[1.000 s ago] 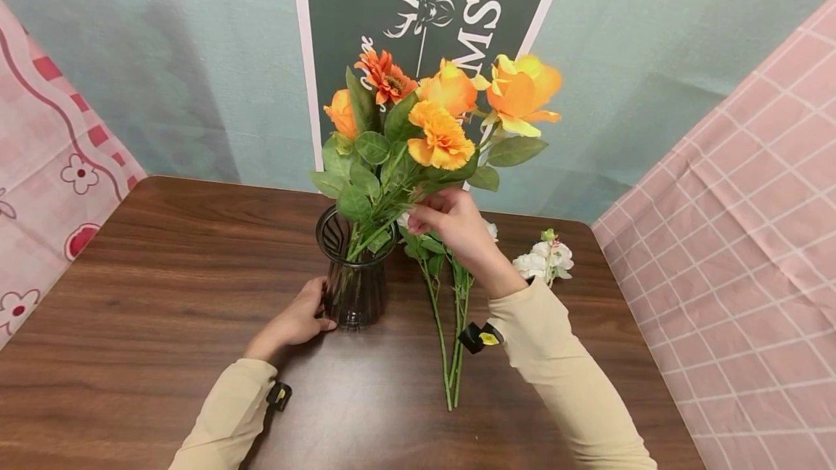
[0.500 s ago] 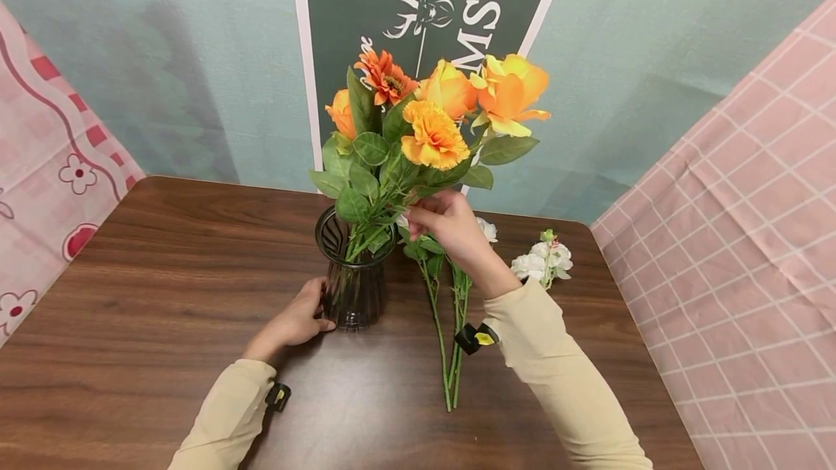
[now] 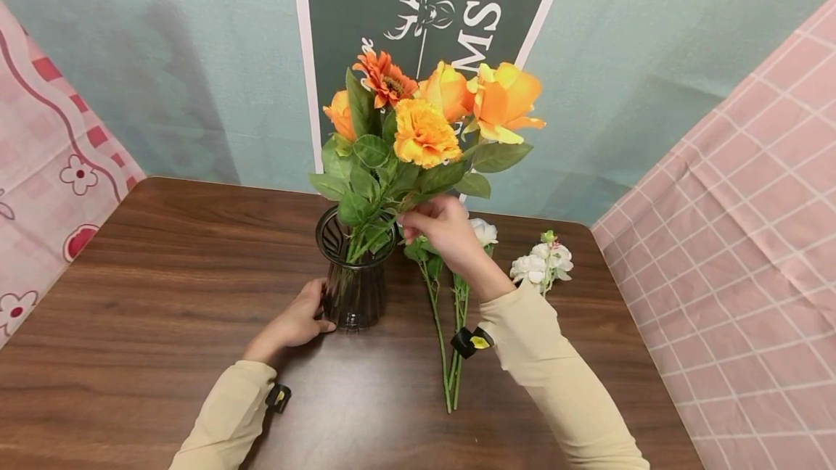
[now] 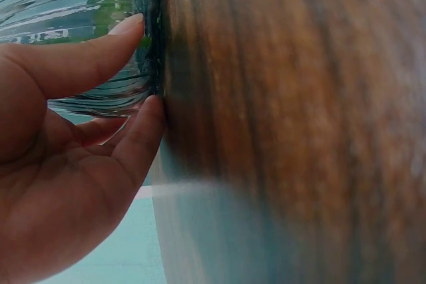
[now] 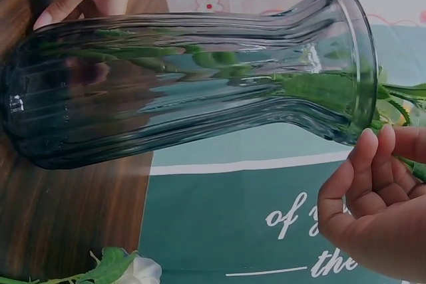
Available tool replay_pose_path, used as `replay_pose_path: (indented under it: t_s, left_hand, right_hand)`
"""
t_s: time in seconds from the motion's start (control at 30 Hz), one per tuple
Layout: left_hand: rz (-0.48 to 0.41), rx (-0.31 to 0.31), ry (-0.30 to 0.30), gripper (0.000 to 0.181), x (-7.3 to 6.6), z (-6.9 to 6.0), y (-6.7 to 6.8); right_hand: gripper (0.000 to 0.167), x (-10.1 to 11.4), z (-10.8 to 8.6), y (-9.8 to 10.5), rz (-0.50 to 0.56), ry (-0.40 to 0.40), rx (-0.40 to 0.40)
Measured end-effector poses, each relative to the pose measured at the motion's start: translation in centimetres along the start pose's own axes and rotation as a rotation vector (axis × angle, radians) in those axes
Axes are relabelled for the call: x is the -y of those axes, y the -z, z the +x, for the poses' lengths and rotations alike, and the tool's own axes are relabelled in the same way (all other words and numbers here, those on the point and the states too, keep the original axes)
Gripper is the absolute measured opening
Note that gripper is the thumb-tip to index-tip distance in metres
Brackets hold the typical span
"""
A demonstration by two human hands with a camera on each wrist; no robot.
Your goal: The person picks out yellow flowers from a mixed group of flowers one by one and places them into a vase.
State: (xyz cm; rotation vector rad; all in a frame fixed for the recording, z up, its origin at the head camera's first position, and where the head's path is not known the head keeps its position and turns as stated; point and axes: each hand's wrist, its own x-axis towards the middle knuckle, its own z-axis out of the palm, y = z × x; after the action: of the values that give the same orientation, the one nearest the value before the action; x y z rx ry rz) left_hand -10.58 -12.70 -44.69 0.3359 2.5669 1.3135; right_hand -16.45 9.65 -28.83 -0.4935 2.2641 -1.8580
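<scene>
A dark, ribbed glass vase point(image 3: 355, 299) stands upright on the table, with several stems inside it. My left hand point(image 3: 294, 319) holds the vase low down; the left wrist view shows the thumb point(image 4: 100, 64) on its side and fingers beneath near the base. Beside the rim, my right hand point(image 3: 447, 238) pinches a flower stem with thumb and fingertips. Above it lean a large orange-yellow rose point(image 3: 506, 104) and an orange carnation point(image 3: 426, 135); which bloom the pinched stem carries is hidden by leaves. An orange-red daisy-like flower point(image 3: 387, 80) and other orange roses point(image 3: 447, 89) rise from the vase.
White flowers point(image 3: 483, 232) with long green stems point(image 3: 451, 354) lie right of the vase, partly under the right arm. More white blooms point(image 3: 542, 263) lie at the table's point(image 3: 163, 274) back right. Fabric backdrops point(image 3: 731, 238) surround it.
My right hand has moved slightly left and down towards the vase's rim. The large rose and the carnation have shifted left with it. The left hand and vase have stayed still.
</scene>
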Motion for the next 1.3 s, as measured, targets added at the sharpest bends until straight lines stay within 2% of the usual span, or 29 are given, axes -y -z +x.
replay_pose_path:
  t_s: [0.13,0.37,0.5,0.73,0.9,1.1,1.3]
  left_hand:
    - [0.0,-0.001,-0.003,0.063,0.0,-0.1,0.0]
    - [0.01,-0.007,-0.012,0.064,0.1,0.0,0.0]
    - [0.011,-0.007,-0.011,0.065,0.1,0.0,0.0]
    - [0.007,-0.002,-0.01,0.065,0.0,-0.1,0.0]
    - [-0.009,0.01,0.001,0.066,-0.2,-0.1,0.0]
    - [-0.004,0.01,0.008,0.066,-0.3,0.0,0.0]
    - [-0.003,0.021,0.015,0.067,-0.1,0.0,-0.1]
  right_hand:
    - [0.018,-0.2,0.0,-0.3,-0.011,-0.013,0.01]
    - [0.029,-0.6,-0.1,-0.6,-0.036,-0.004,0.037]
    - [0.028,-0.7,-0.1,-0.7,-0.028,-0.017,0.036]
    - [0.013,-0.7,-0.2,-0.7,0.032,-0.061,0.017]
    - [0.013,-0.7,-0.3,-0.5,0.053,-0.067,0.034]
    - [0.015,-0.9,-0.8,0.0,0.173,-0.029,0.076]
    - [0.053,-1.2,-1.6,0.6,0.198,-0.057,0.059]
